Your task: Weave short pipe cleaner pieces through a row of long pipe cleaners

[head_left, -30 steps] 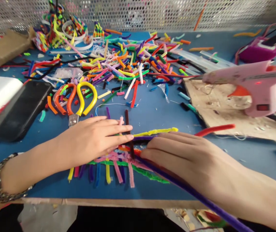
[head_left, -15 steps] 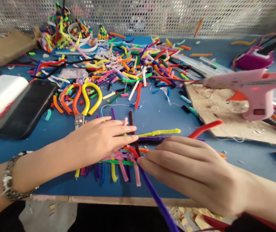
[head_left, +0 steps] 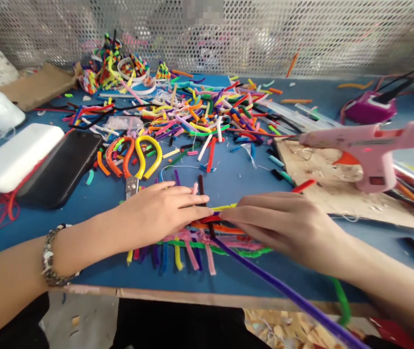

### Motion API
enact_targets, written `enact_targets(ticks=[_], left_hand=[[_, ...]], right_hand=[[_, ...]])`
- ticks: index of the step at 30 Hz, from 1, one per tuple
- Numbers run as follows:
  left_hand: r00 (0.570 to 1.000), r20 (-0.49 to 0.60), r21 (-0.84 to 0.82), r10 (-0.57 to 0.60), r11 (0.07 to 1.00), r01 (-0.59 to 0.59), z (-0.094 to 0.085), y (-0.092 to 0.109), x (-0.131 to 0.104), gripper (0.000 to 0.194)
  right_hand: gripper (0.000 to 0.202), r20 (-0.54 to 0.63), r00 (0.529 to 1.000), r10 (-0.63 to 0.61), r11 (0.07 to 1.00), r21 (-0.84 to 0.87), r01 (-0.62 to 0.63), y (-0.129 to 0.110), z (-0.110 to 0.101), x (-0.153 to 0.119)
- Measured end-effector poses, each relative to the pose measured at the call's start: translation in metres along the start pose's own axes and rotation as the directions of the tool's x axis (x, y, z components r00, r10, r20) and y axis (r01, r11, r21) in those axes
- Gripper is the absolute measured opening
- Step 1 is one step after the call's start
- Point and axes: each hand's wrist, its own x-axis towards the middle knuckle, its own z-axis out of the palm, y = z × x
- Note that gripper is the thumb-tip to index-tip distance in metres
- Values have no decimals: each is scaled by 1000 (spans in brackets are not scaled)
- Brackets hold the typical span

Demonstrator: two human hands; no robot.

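A woven piece of coloured pipe cleaners point(head_left: 192, 237) lies near the table's front edge, with several short ends hanging toward me. My left hand point(head_left: 166, 208) lies flat over its left part, fingers stretched out to the right. My right hand point(head_left: 283, 220) is over the right part, fingers closed and pointing left, its fingertips close to my left fingertips at a red strand point(head_left: 210, 219). What the right fingers pinch is hidden. A dark brown pipe cleaner point(head_left: 201, 185) stands out upward between the hands. From the weave a long purple pipe cleaner point(head_left: 283, 288) runs to the lower right.
Scissors with orange and yellow handles point(head_left: 132, 157) lie beyond my left hand. A black phone point(head_left: 61, 167) and white power bank point(head_left: 20, 157) are at left. Loose pipe cleaners point(head_left: 192, 111) are heaped at the back. A pink glue gun point(head_left: 370, 150) rests on cardboard point(head_left: 312, 179) at right.
My right hand has moved up and left toward my left fingertips, and the red strand now lies across the brown one. The purple strand's free end has swung right. The view has shifted slightly.
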Motion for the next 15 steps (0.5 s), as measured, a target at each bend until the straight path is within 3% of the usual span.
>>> enact_targets(ticks=[6, 10, 15], left_hand=[[999, -38, -3, 7, 1000, -7, 2, 2, -2, 35], [1000, 4, 18, 11, 1000, -11, 0, 1, -1, 33], [1000, -2, 16, 7, 1000, -7, -1, -1, 1, 31]], right_hand=[[38, 136, 991, -15, 997, -78, 26, 0, 0, -3], [37, 220, 975, -11, 998, -62, 25, -1, -1, 0], [35, 204, 979, -1, 999, -50, 11, -2, -5, 2]])
